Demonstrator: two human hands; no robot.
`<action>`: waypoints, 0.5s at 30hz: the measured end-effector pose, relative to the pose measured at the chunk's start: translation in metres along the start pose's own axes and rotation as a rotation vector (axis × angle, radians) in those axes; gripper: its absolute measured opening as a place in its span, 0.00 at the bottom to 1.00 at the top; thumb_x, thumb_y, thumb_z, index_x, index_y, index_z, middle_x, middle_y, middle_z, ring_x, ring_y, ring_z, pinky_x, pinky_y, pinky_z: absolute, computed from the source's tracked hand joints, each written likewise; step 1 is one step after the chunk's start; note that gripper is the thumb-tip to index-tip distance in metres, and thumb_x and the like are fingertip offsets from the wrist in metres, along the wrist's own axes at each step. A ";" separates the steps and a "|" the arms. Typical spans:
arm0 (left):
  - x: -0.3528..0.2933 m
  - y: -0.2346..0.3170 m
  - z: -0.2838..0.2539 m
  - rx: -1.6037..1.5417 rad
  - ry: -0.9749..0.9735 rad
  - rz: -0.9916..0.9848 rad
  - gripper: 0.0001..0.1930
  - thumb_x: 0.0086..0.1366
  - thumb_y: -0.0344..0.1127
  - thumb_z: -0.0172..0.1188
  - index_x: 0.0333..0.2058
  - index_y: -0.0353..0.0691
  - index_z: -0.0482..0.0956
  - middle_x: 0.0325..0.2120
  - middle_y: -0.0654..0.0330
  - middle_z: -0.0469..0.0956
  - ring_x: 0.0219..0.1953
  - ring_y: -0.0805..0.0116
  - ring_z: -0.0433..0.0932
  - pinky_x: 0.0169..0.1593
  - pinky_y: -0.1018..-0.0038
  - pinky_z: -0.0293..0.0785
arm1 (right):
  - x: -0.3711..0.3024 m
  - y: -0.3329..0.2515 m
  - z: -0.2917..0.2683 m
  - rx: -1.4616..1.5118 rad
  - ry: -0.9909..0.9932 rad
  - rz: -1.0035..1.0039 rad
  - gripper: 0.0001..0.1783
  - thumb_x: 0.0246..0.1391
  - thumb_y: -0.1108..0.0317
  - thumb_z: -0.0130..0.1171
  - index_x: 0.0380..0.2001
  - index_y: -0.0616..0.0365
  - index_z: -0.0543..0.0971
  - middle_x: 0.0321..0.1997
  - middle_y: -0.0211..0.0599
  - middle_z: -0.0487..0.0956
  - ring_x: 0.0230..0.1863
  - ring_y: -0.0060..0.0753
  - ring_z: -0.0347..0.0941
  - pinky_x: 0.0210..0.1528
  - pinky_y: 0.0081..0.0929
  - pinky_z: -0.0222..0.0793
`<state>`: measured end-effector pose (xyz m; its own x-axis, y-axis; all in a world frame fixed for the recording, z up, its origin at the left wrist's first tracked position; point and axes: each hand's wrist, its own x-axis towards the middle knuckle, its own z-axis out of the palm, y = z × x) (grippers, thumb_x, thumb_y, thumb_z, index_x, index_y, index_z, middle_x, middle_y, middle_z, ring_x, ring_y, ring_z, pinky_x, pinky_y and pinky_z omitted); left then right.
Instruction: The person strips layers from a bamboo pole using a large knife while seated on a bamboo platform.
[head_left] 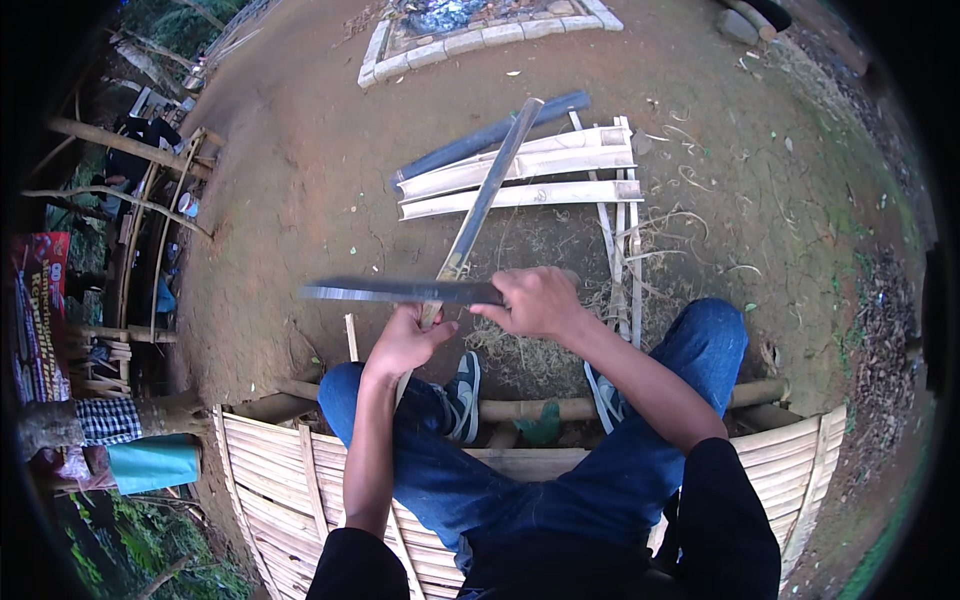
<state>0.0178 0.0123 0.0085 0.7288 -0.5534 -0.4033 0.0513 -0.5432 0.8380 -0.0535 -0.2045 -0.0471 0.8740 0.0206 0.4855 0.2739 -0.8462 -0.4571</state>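
Observation:
My left hand (402,342) is closed around a long split bamboo strip (492,180), which slants up and away to the right from between my knees. In my right hand (540,302) is the handle of a machete (400,291). Its dark, broad blade points left and lies across the strip, just above my left fingers; some motion blur shows on it. Where the blade crosses, I cannot tell how deep its edge sits against the bamboo. The strip's lower end passes beside my left wrist, near my left knee.
Pale split bamboo halves (520,172) and a dark bamboo piece (440,158) lie ahead on thin bamboo rails (622,255). Curled shavings (545,345) litter the ground by my shoes. I sit on a slatted bamboo bench (265,470). A brick-edged fire pit (490,42) is farther off.

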 end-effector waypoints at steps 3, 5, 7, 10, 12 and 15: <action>-0.007 0.016 0.006 -0.031 0.030 -0.074 0.12 0.56 0.30 0.66 0.27 0.43 0.68 0.16 0.75 0.63 0.19 0.84 0.61 0.21 0.80 0.57 | 0.004 0.009 -0.004 -0.015 0.113 -0.083 0.29 0.50 0.39 0.60 0.17 0.55 0.75 0.13 0.38 0.74 0.15 0.41 0.75 0.16 0.37 0.69; -0.006 0.015 -0.007 -0.253 -0.093 -0.118 0.15 0.56 0.25 0.66 0.25 0.44 0.65 0.14 0.74 0.61 0.11 0.85 0.57 0.13 0.82 0.48 | 0.007 0.021 -0.006 0.047 0.081 0.027 0.31 0.51 0.37 0.58 0.17 0.57 0.75 0.14 0.41 0.75 0.16 0.45 0.77 0.19 0.40 0.72; 0.001 0.013 -0.019 -0.361 -0.140 -0.094 0.16 0.56 0.24 0.66 0.25 0.44 0.64 0.13 0.75 0.61 0.11 0.86 0.56 0.13 0.82 0.46 | 0.005 0.017 -0.002 0.051 0.039 0.130 0.32 0.52 0.36 0.56 0.17 0.58 0.75 0.14 0.42 0.75 0.17 0.45 0.77 0.21 0.41 0.73; 0.000 0.010 -0.016 -0.325 -0.110 -0.120 0.16 0.56 0.20 0.64 0.26 0.45 0.64 0.15 0.73 0.62 0.12 0.87 0.57 0.13 0.82 0.47 | -0.001 0.001 0.003 0.036 0.071 0.067 0.30 0.53 0.39 0.58 0.19 0.57 0.74 0.15 0.39 0.74 0.16 0.43 0.75 0.18 0.38 0.70; -0.007 0.011 -0.017 -0.312 -0.088 -0.142 0.16 0.56 0.20 0.64 0.26 0.45 0.64 0.15 0.73 0.62 0.12 0.87 0.56 0.13 0.83 0.47 | 0.004 -0.008 -0.007 -0.005 0.061 -0.041 0.30 0.54 0.39 0.56 0.19 0.58 0.74 0.14 0.40 0.74 0.16 0.45 0.74 0.19 0.39 0.71; -0.010 0.013 -0.009 -0.251 -0.076 -0.109 0.17 0.55 0.21 0.65 0.26 0.46 0.64 0.15 0.75 0.60 0.13 0.87 0.55 0.14 0.83 0.47 | 0.009 0.010 -0.008 -0.046 0.030 -0.025 0.33 0.58 0.38 0.51 0.20 0.60 0.75 0.14 0.43 0.74 0.17 0.46 0.76 0.21 0.40 0.72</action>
<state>0.0178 0.0165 0.0270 0.6568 -0.5509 -0.5148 0.3014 -0.4340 0.8490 -0.0463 -0.2176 -0.0414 0.8545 0.0267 0.5187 0.2763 -0.8690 -0.4105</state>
